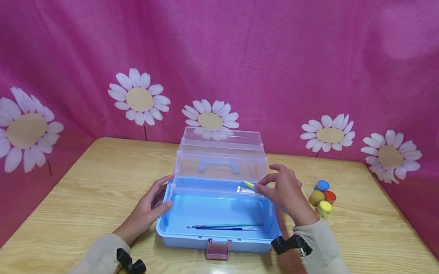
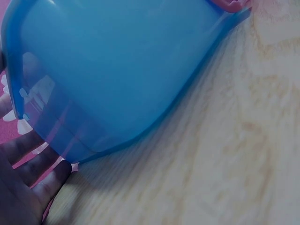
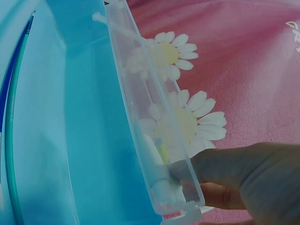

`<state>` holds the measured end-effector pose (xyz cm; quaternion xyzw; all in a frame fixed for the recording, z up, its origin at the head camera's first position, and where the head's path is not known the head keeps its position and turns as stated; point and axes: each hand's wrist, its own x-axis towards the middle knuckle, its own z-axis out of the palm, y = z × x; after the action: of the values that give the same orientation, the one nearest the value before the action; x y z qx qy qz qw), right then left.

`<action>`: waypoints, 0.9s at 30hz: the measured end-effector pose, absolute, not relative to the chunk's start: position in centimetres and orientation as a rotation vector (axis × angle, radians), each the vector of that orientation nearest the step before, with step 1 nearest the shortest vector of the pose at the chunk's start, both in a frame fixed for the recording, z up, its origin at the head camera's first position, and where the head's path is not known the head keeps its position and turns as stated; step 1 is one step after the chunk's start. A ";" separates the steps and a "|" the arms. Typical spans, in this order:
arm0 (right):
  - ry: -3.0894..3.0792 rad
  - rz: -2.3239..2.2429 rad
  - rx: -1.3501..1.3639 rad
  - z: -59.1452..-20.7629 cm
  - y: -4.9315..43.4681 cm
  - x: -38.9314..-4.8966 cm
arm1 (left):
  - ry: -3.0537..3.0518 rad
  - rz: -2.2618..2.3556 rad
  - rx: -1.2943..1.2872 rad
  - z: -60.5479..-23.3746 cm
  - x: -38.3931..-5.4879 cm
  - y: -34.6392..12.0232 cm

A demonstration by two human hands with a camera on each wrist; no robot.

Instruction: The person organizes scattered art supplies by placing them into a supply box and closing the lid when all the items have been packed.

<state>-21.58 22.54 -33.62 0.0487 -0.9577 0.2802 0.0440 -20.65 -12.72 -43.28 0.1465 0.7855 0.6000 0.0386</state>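
A light blue storage box (image 1: 211,242) with a see-through lid and tray stands with its lid raised. My left hand (image 1: 148,206) holds its left side, thumb over the rim and fingers against the outside. My right hand (image 1: 283,189) reaches over the raised clear tray (image 1: 196,186) and pinches a thin yellow stick (image 1: 248,184) between thumb and index finger; its exact kind I cannot tell. Beside it in the tray lies a white tube (image 3: 157,164), partly hidden by the hand. Two paintbrushes, one dark blue (image 1: 220,228) and one green (image 3: 14,108), lie on the box floor.
Several small paint pots, blue (image 1: 322,185), red (image 1: 330,197), ochre (image 1: 316,198) and yellow (image 1: 324,209), stand on the wooden table (image 1: 370,235) right of the box. A pink latch (image 1: 218,249) hangs at the front. A magenta flowered cloth (image 1: 271,63) hangs behind.
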 end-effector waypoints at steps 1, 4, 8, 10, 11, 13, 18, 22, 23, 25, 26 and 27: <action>-2.931 0.855 0.148 -33.6 22.5 -21.6 | 2.410 1.841 0.451 -43.3 -20.7 -12.7; -2.937 0.849 0.148 -33.6 22.5 -21.7 | 2.413 1.846 0.456 -43.3 -20.7 -12.7; -2.946 0.857 0.132 -33.5 22.5 -21.8 | 2.410 1.848 0.458 -43.2 -20.6 -12.8; -2.954 0.868 0.118 -33.5 22.5 -21.8 | 2.406 1.845 0.455 -43.2 -20.6 -12.8; -2.958 0.872 0.111 -33.5 22.4 -21.8 | 2.405 1.845 0.453 -43.3 -20.6 -12.8; -2.962 0.873 0.102 -33.5 22.4 -21.8 | 2.402 1.847 0.452 -43.3 -20.6 -12.7; -2.961 0.855 0.100 -33.5 22.4 -21.7 | 2.398 1.855 0.449 -43.3 -20.6 -12.7; -2.958 0.859 0.102 -33.6 22.6 -21.6 | 2.391 1.859 0.462 -43.4 -20.6 -12.7; -2.957 0.861 0.106 -33.6 22.6 -21.6 | 2.391 1.861 0.467 -43.4 -20.6 -12.7; -2.959 0.866 0.112 -33.5 22.6 -21.6 | 2.392 1.862 0.471 -43.4 -20.6 -12.7; -2.961 0.868 0.110 -33.5 22.6 -21.6 | 2.395 1.861 0.473 -43.3 -20.6 -12.7; -2.962 0.866 0.110 -33.5 22.6 -21.6 | 2.395 1.860 0.474 -43.3 -20.6 -12.6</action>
<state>-21.58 22.64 -33.46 0.0356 -0.9589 0.2804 0.0269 -20.57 -12.65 -43.28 0.1544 0.7799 0.6055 0.0359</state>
